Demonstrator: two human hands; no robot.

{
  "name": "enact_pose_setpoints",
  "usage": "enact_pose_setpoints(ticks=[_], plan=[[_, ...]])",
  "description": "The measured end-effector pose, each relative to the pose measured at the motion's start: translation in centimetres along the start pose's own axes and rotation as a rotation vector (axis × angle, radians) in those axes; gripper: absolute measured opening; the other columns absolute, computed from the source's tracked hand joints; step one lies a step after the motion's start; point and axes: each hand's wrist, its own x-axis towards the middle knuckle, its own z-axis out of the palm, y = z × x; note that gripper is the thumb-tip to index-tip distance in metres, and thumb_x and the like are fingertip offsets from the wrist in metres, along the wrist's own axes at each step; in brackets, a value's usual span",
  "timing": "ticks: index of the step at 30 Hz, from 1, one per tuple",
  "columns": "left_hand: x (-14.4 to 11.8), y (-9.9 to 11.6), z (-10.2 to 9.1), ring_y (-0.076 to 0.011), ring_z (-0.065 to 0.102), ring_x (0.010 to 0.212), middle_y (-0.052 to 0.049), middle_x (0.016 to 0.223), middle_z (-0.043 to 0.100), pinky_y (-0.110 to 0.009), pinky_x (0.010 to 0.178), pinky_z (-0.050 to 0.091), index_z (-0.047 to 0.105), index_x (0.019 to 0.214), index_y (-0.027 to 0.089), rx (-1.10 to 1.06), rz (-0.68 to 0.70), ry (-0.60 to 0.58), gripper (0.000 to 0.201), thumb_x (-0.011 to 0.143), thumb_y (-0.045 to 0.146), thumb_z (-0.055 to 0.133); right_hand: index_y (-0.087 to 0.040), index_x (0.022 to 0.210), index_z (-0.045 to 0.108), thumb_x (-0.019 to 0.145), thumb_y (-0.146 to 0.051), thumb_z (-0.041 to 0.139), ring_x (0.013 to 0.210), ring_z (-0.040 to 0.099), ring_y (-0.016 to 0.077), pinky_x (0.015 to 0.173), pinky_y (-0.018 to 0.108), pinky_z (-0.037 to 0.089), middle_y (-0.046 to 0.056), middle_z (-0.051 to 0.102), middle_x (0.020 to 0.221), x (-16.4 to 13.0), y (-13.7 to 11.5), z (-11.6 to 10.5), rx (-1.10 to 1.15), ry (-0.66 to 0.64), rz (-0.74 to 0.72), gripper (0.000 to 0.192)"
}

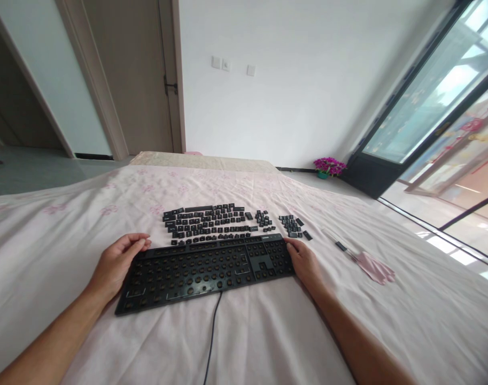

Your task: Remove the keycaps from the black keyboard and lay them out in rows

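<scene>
Both hands, left (117,262) and right (306,262), grip the stripped keyboard (206,270) ends, fingers loosely curled; positioning step; removed keycaps (209,222) lie beyond, ready for refitting.

The left hand (117,262) and right hand (303,260) grip the two ends of a stripped black keyboard (207,270) on the bed (67,224). Loose keycaps (209,223) lie in rows just beyond both hands; a pink cloth (374,267) lies outward of the right hand.
</scene>
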Motion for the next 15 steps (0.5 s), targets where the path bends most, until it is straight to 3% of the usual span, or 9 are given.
enact_pose_setpoints(ticks=[15], plan=[[-0.15,0.18,0.18,-0.0145,0.067,0.083,-0.001,0.088,0.072,-0.018,0.068,0.051,0.070,0.100,0.022,0.002,0.006,0.000,0.036,0.071,0.041,0.076,-0.020,0.116,0.067,0.091,-0.035,0.041,0.107,0.062,0.0226,0.097,0.035,0.045,0.007,0.070,0.114,-0.08,0.12,0.02,0.005,0.002,0.011,0.039]])
